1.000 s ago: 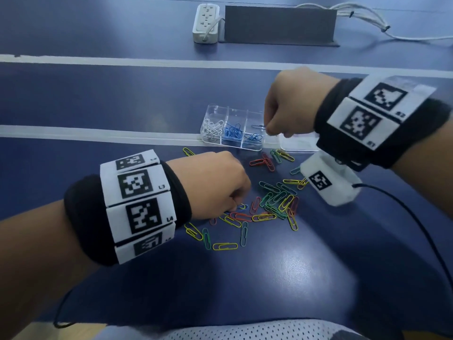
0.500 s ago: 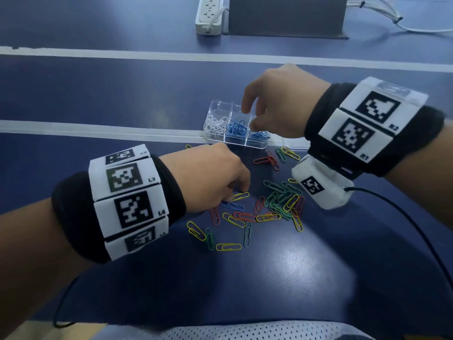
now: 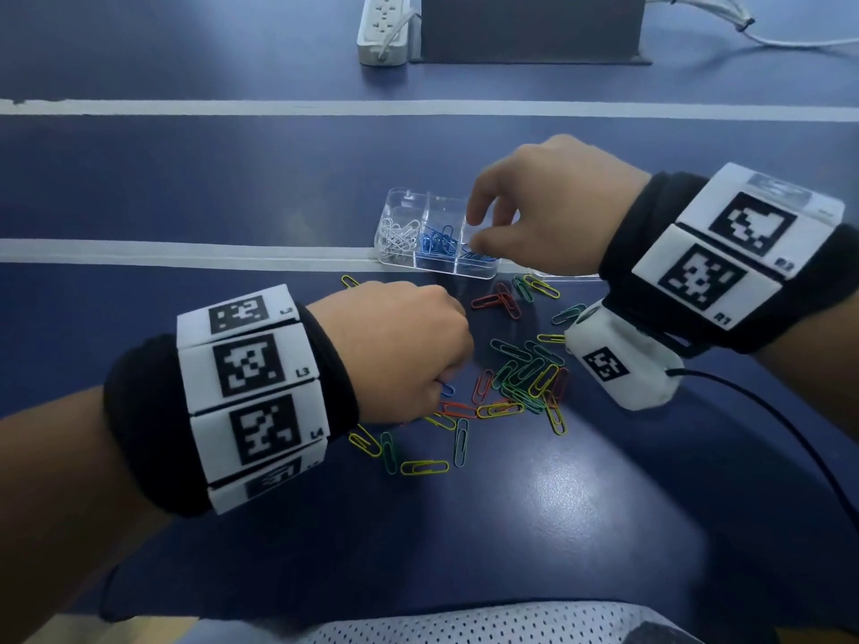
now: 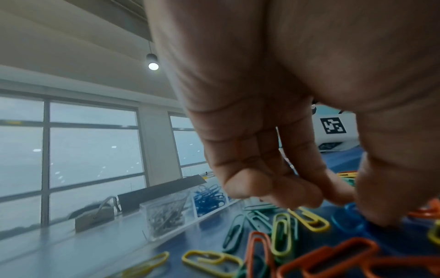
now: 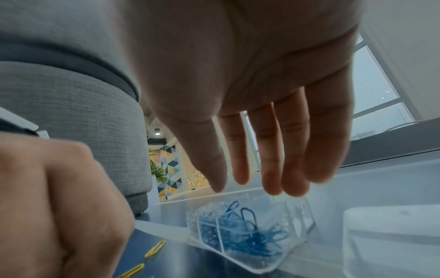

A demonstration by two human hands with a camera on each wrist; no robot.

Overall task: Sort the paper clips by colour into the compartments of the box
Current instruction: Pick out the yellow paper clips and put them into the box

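A clear compartment box [image 3: 404,196] stands on the white tape line; it holds white clips [image 3: 395,234] at the left and blue clips [image 3: 437,244] in the two compartments beside them. My right hand [image 3: 474,230] hovers over the right blue compartment with straight, spread fingers [image 5: 273,169] and holds nothing. A pile of loose red, green, yellow and orange clips [image 3: 525,374] lies in front of the box. My left hand [image 3: 441,383] is curled down on the pile's left edge. Its thumb [image 4: 381,197] and fingertips close on a blue clip [image 4: 350,212] that lies on the table.
A power strip [image 3: 383,27], a dark panel [image 3: 530,27] and white cables [image 3: 743,30] sit at the table's far edge. A clear lid [image 3: 567,274] lies right of the box. The right wrist camera [image 3: 623,364] and its cable hang over the pile's right side.
My right hand, a fist at the box a second ago, has opened its fingers over the blue compartment. My left hand has stayed curled on the pile.
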